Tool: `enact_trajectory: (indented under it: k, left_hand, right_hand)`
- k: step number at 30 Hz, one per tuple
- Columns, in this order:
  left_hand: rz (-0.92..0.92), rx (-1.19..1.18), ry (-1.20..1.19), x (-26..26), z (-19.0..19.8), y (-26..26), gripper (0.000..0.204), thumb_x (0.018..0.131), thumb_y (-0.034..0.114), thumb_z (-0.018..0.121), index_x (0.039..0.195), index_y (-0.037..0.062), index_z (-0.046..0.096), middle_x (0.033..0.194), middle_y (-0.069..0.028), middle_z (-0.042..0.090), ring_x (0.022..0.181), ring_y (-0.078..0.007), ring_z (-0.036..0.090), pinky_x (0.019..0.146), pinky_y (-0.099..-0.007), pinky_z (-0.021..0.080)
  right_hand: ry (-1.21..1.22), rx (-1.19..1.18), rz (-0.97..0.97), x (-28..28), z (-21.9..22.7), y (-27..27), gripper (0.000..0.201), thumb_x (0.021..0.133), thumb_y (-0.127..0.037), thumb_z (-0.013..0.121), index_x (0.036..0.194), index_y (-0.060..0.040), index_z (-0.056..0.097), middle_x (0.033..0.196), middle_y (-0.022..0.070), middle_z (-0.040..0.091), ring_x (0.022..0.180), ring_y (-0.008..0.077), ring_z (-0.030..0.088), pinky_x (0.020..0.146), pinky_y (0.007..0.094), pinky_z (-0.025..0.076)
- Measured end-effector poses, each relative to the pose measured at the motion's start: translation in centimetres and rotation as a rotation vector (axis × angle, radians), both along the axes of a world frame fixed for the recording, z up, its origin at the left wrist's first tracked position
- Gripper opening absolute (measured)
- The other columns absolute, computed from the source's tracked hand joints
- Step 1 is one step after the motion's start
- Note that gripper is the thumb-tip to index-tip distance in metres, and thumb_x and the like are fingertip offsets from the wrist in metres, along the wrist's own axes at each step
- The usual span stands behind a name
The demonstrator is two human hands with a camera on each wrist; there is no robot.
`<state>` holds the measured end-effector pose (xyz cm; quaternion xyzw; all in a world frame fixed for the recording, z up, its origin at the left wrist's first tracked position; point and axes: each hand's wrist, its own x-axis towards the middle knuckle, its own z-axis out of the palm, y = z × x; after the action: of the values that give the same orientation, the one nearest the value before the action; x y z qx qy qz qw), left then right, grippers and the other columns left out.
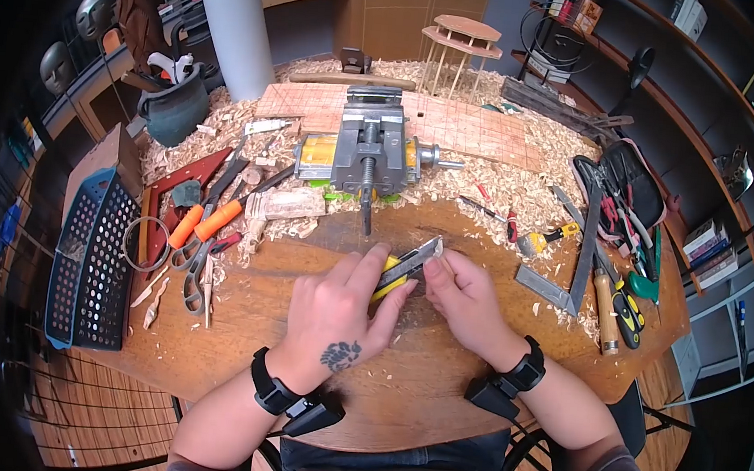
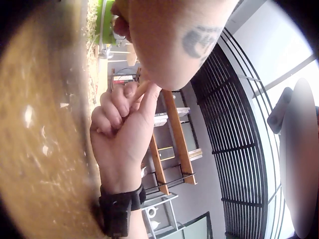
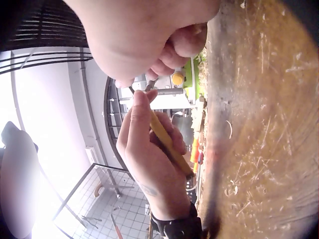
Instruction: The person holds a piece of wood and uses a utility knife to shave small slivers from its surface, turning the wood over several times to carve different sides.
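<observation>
Over the front of the wooden table, my left hand (image 1: pixel 325 312) grips a yellow-and-grey utility knife (image 1: pixel 388 287), pointing up and to the right. Its yellow handle (image 3: pixel 163 137) crosses the left palm (image 3: pixel 149 164) in the right wrist view. At the blade end, my right hand (image 1: pixel 471 308) pinches a small pale wooden piece (image 1: pixel 438 249), with thumb and fingers close against the blade. The left wrist view shows this wooden piece (image 2: pixel 141 90) as a thin stick in the curled right fingers (image 2: pixel 113 109). The exact blade contact is hidden there.
A vise (image 1: pixel 371 145) stands behind the hands among wood shavings. On the left are orange-handled tools (image 1: pixel 207 225), scissors (image 1: pixel 196 282) and a perforated basket (image 1: pixel 62 253). A metal square (image 1: pixel 587 254), chisel (image 1: pixel 605 314) and tool pouch (image 1: pixel 627 190) lie on the right.
</observation>
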<state>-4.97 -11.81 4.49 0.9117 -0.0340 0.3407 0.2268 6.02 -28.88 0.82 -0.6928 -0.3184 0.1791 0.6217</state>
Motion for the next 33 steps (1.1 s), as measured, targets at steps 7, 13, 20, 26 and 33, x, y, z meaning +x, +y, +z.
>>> enact_trajectory:
  k: [7,13,20,26,33]
  left_hand:
    - [-0.017,-0.012,0.136,-0.2,0.1,0.1,0.04,0.088,0.025,0.08,0.118,0.0005,0.07,0.088,-0.0193,0.073,0.073,-0.0363,0.072,0.063,-0.0427,0.058]
    - [-0.056,-0.005,0.133,-0.3,0.0,0.2,0.04,0.088,0.025,0.08,0.118,0.0002,0.07,0.087,-0.02,0.073,0.073,-0.0368,0.073,0.062,-0.0422,0.058]
    - [-0.047,0.033,0.055,-0.1,0.0,0.3,0.041,0.088,0.025,0.079,0.117,-0.0023,0.07,0.083,-0.0172,0.071,0.066,-0.0344,0.071,0.056,-0.041,0.056]
    - [-0.038,0.07,0.019,-0.2,0.0,0.0,0.041,0.089,0.024,0.078,0.117,-0.0049,0.069,0.081,-0.0164,0.07,0.062,-0.0324,0.07,0.053,-0.0398,0.055]
    - [0.0,-0.048,0.081,-0.4,0.0,-0.4,0.04,0.089,0.023,0.08,0.12,-0.0008,0.069,0.089,-0.0196,0.073,0.074,-0.0377,0.073,0.063,-0.0425,0.058]
  right_hand:
    - [0.524,0.208,0.282,-0.3,0.6,-0.3,0.025,0.114,-0.037,0.047,0.117,-0.0124,0.052,0.076,-0.008,0.039,0.062,0.003,0.034,0.056,0.0209,0.028]
    - [0.574,0.203,0.341,0.0,0.4,-0.4,0.027,0.114,-0.039,0.047,0.122,-0.0135,0.049,0.076,-0.008,0.039,0.062,0.0027,0.033,0.055,0.021,0.026]
    - [0.443,0.118,0.24,-0.2,0.9,-0.2,0.033,0.111,-0.043,0.052,0.114,-0.0103,0.055,0.073,-0.0076,0.046,0.062,0.0022,0.039,0.054,0.0208,0.032]
    - [0.345,0.089,0.176,-0.4,1.1,0.0,0.035,0.109,-0.043,0.056,0.11,-0.0085,0.06,0.073,-0.0067,0.05,0.063,0.0022,0.044,0.056,0.0202,0.036]
    - [0.307,0.082,0.142,-0.1,0.7,0.0,0.037,0.108,-0.044,0.058,0.107,-0.007,0.063,0.072,-0.007,0.051,0.063,0.0021,0.045,0.056,0.0204,0.037]
